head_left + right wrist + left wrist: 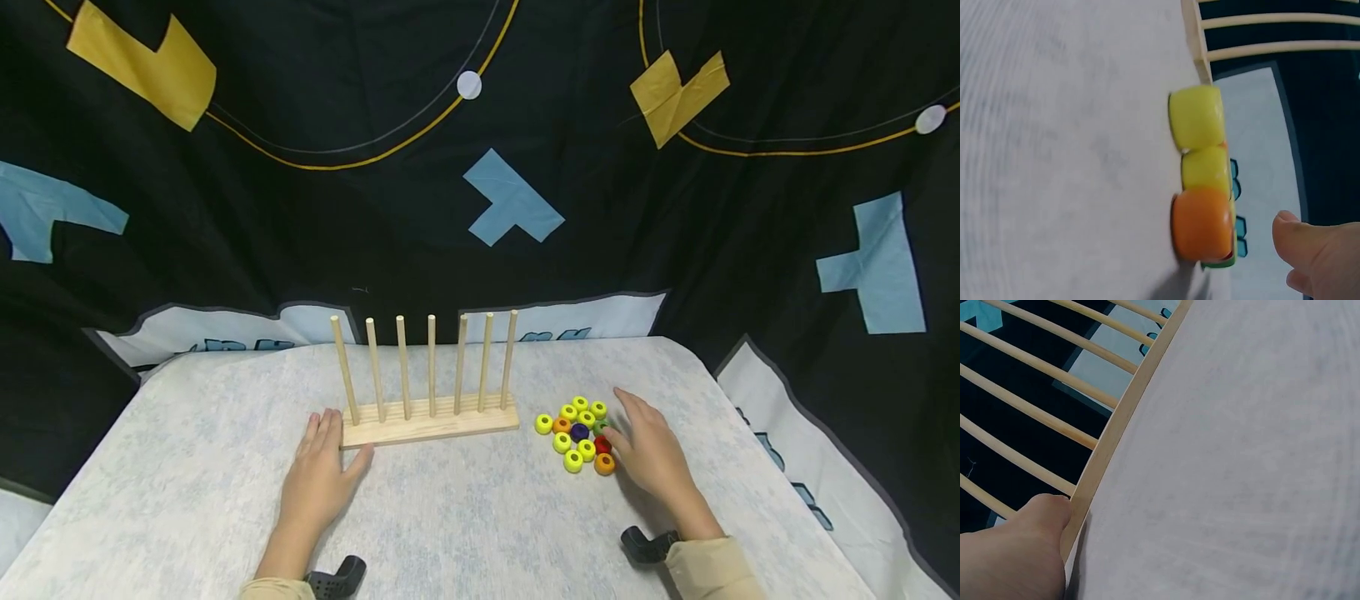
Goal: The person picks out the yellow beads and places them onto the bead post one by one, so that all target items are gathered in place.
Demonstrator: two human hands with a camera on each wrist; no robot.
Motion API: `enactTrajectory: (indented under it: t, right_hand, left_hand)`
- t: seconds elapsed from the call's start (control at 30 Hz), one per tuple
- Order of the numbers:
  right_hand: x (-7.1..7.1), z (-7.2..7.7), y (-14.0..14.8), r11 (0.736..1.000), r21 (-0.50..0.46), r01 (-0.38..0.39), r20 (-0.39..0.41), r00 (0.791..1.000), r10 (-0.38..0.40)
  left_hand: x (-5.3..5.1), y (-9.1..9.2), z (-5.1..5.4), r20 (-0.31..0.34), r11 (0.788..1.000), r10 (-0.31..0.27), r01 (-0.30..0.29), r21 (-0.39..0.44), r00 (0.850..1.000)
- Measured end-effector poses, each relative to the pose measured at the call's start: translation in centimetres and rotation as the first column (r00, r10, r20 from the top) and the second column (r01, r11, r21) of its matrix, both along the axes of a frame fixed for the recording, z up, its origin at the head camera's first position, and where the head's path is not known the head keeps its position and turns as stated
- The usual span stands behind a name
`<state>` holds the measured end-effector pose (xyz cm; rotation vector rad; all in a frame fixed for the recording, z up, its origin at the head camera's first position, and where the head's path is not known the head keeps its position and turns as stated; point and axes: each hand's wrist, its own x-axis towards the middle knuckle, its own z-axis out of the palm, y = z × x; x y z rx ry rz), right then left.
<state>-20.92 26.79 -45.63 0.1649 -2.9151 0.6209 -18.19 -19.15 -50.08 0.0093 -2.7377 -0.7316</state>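
A wooden peg rack (438, 427) with several upright dowels stands on the table. My left hand (318, 475) lies at its left end, fingers extended beside the base and thumb against the front edge. The left wrist view shows the thumb (1047, 515) touching the base's edge. To the right of the rack is a cluster of round beads with holes: several yellow beads (573, 461), orange beads (604, 463), a purple bead (579, 432), a red bead (602, 444) and a partly hidden green bead (601, 427). My right hand (654, 450) hovers at the cluster's right side, fingers loosely spread, holding nothing.
The pale table (457, 525) has a rounded far right corner. Behind it hangs a black cloth (360, 233) with yellow and blue shapes. Dark wrist devices sit at the left wrist (337, 577) and the right wrist (647, 546).
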Motion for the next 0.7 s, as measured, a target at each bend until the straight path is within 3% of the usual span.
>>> enactTrajectory:
  t: [0.4, 0.7]
  right_hand:
    - [-1.7, -1.3, 1.2, 0.999, -0.040, 0.022, 0.089, 0.996, -0.018]
    - [-3.7, -1.8, 1.3, 0.992, -0.129, -0.016, 0.137, 0.990, 0.033]
  left_hand:
    - [0.0, -0.4, -0.3, 0.073, 1.000, 0.004, -0.003, -0.009, 0.997]
    - [0.2, -0.4, -0.4, 0.113, 0.999, 0.030, -0.027, -0.026, 0.993]
